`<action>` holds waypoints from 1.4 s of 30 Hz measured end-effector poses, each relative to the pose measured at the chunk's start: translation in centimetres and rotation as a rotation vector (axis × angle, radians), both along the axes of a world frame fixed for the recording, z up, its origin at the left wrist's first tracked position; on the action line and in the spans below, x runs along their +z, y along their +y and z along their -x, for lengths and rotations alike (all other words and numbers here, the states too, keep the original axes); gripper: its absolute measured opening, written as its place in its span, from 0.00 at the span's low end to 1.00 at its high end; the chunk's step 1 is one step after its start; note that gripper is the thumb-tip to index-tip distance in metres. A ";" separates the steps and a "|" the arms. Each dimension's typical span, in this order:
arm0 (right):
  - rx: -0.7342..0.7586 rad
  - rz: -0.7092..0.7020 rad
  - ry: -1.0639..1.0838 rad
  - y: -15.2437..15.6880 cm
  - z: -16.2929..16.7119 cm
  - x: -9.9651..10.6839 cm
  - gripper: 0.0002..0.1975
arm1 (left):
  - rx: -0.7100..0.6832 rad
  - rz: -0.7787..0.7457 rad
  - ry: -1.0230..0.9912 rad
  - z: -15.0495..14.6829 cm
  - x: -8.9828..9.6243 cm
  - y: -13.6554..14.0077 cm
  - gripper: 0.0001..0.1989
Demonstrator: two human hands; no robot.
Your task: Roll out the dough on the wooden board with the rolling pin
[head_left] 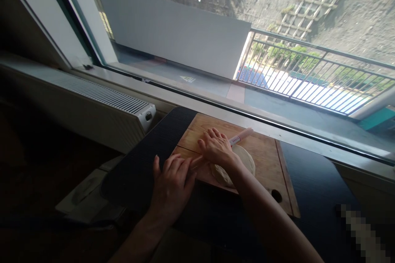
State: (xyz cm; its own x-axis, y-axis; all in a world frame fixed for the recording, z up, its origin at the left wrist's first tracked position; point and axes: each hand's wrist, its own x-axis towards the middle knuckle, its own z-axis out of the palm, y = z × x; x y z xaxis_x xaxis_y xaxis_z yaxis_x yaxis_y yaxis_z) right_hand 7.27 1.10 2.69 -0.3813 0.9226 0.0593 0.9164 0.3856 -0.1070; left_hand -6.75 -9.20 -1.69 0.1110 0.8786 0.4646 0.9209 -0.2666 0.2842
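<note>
A round, flattened piece of dough (pixel 245 159) lies on a wooden cutting board (pixel 263 164), partly hidden under my right forearm. A slim rolling pin (pixel 245 133) with a printed label runs slantwise across the dough's left edge. My right hand (pixel 217 148) lies over the middle of the pin, palm down, with its fingers round the far side. At the pin's near left end, my left hand (pixel 174 174) has its fingers bent over the tip, while one outer digit sticks up. Parts of the pin are covered by both hands.
The board rests on a dark table (pixel 314 172) against a window sill (pixel 271 134). A white radiator (pixel 123 102) stands left of the table. The board has a dark round hole (pixel 276 195) near its right corner. A pixelated patch covers the lower right.
</note>
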 end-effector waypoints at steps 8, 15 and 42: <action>-0.019 -0.127 -0.023 -9.6 -6.8 -1.6 0.27 | -0.188 0.043 -0.145 -2.3 0.2 -2.8 0.16; -0.044 -0.119 0.001 -6.1 -4.2 -1.4 0.28 | -0.101 0.010 -0.105 -1.5 -0.2 -1.4 0.14; -0.035 -0.092 0.039 -4.3 -3.1 -1.2 0.26 | -0.068 0.004 -0.037 -1.2 0.2 -0.7 0.15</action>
State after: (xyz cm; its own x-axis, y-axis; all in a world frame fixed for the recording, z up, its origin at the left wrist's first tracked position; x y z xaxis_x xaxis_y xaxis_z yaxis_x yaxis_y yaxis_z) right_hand 10.32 -3.18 1.47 -0.3450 0.9251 0.1588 0.9252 0.3636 -0.1083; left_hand -5.58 -9.90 -1.53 0.1537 0.8715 0.4657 0.8894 -0.3273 0.3191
